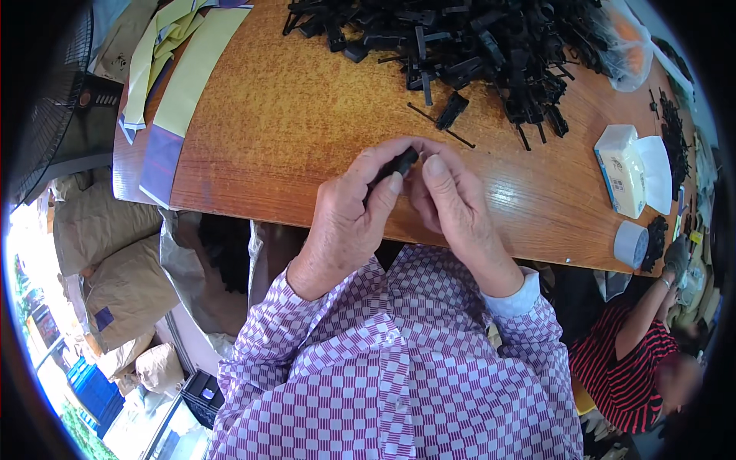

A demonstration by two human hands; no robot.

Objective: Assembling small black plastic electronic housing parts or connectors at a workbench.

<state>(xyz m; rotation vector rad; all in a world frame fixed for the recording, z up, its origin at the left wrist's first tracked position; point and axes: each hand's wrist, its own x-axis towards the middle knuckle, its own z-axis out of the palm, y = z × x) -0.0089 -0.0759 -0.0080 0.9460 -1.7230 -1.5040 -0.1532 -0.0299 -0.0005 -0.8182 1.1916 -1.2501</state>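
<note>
In front of my chest, just over the table's near edge, my left hand [349, 195] is closed around a small black plastic part [396, 167], thumb pressed against its side. Close by on the right, my right hand [454, 198] has its thumb and curled fingers drawn together at the upper end of that part. Whatever those fingers pinch is hidden from me. Beyond both hands lies a heap of similar black plastic pieces [491, 50], many with thin arms. One loose black piece [452, 112] with two thin arms rests at the heap's near side.
Yellow paper strips [188, 92] lie along the left of the wooden table [261, 115]. A tissue pack [621, 172] and a round roll [630, 244] stand at the right. Below left is an open sack [192, 268]; a fan [65, 115] stands left. Another person [625, 368] sits at right.
</note>
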